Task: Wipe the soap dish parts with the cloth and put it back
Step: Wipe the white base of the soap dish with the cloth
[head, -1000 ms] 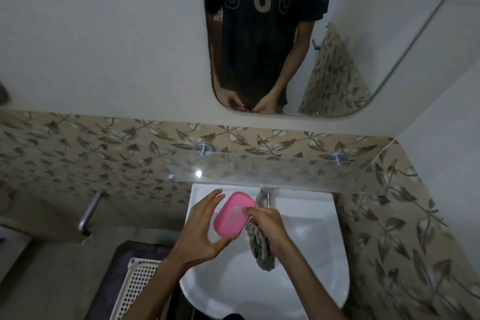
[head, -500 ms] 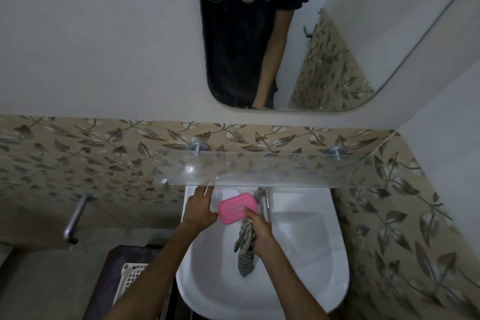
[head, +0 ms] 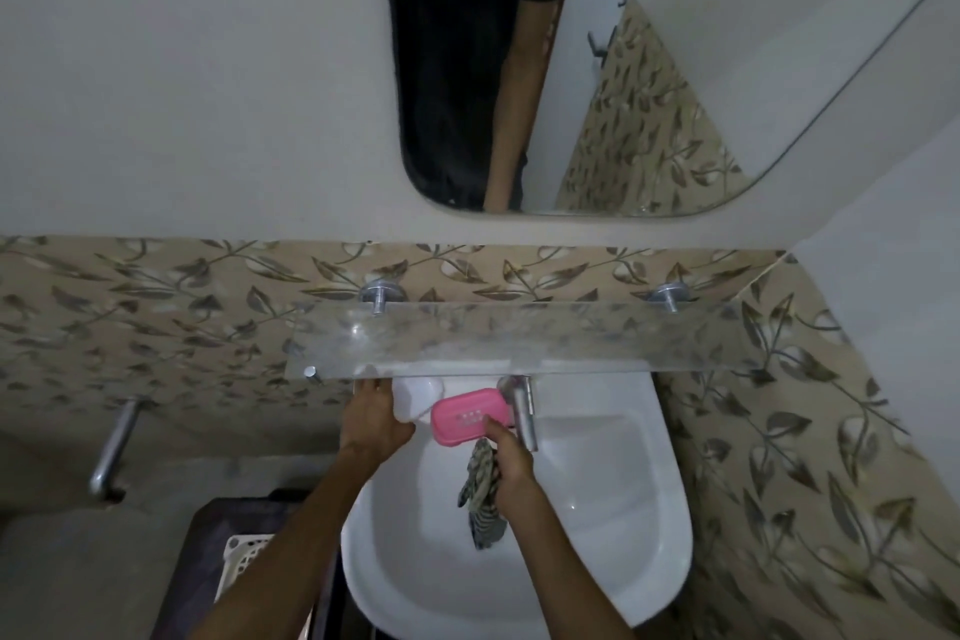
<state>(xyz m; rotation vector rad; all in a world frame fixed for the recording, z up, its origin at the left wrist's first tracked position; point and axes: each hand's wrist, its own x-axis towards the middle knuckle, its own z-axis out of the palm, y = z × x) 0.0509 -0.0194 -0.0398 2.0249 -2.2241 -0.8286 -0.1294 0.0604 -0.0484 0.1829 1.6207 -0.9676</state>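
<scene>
A pink soap dish part [head: 465,415] is held low over the back of the white basin [head: 597,483], just left of the tap. My right hand [head: 511,460] pinches its near edge and also grips a striped cloth [head: 482,496], which hangs down into the basin. A white rounded part [head: 418,398] lies at the basin's back left corner, touching the pink part. My left hand [head: 374,418] rests against that white part, with its fingertips hidden under the glass shelf.
A frosted glass shelf [head: 519,340] juts out over the basin's back edge. The chrome tap [head: 522,408] stands right of the pink part. A white slatted basket [head: 241,561] sits low on the left, a metal bar [head: 111,450] on the left wall, and a mirror [head: 571,68] above.
Both hands moved toward the back of the basin. My left hand let go of the pink part and reached to the back left corner; my right hand carried the pink part and cloth after it.
</scene>
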